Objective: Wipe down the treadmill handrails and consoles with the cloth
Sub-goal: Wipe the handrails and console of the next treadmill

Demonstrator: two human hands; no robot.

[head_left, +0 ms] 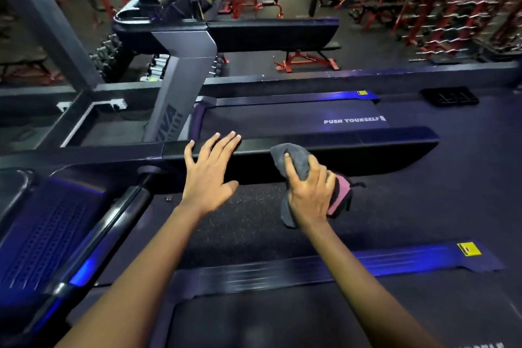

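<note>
The job looks mid-way at best: the right hand (309, 192) grips the grey cloth (293, 162) against the black handrail (353, 147), the left hand (210, 169) rests flat-fingered just beside it, and the console (42, 223) left of both hands apparently awaits wiping.

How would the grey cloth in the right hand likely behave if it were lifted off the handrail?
The cloth would probably flop: it is bunched in the right hand and a loose end hangs below the wrist. It looks light, since curled fingers alone hold it. Its fuzzy surface likely grips rather than slides on the glossy handrail.
</note>
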